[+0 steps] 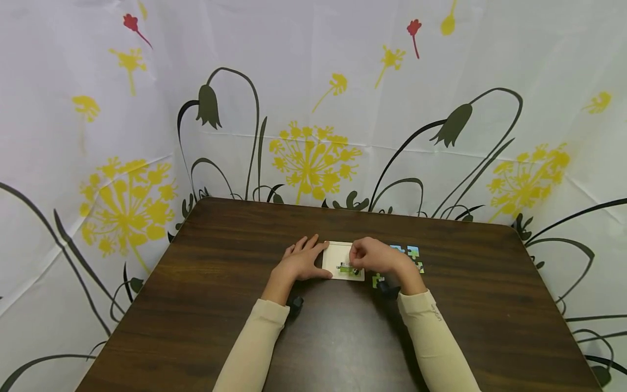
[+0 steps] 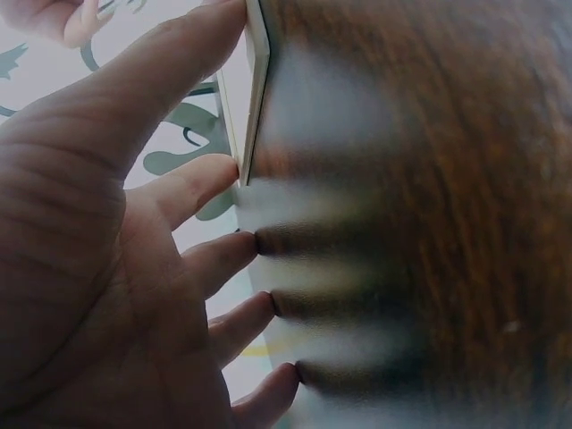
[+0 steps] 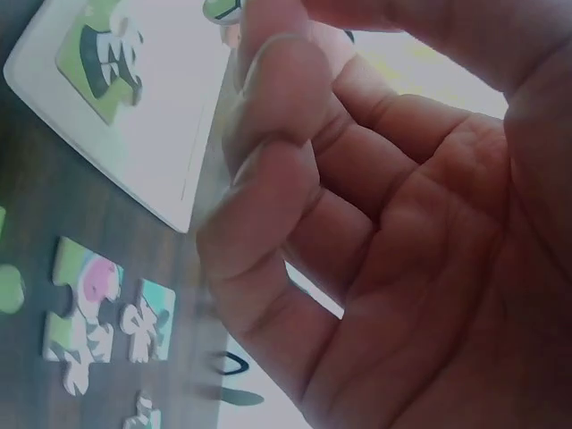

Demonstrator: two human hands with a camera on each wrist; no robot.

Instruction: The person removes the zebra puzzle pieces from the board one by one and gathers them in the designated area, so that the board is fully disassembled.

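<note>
A pale puzzle tray (image 1: 334, 255) lies on the table. Its lower part holds green picture pieces (image 1: 345, 270), one of them, a corner piece (image 3: 100, 71), showing closely in the right wrist view. My left hand (image 1: 300, 263) rests at the tray's left side, fingers spread and nearly straight, thumb and index finger touching the edge (image 2: 256, 85). Over the tray's right half, my right hand (image 1: 384, 257) pinches a small puzzle piece (image 3: 223, 10) between thumb and fingertips. Most of that piece is hidden by the fingers.
Several loose puzzle pieces (image 1: 413, 251) lie right of the tray, partly behind the right hand; one with pink on it (image 3: 94, 290) is near the tray. The dark wooden table (image 1: 220, 261) reaches back to a flower-printed curtain (image 1: 313, 65).
</note>
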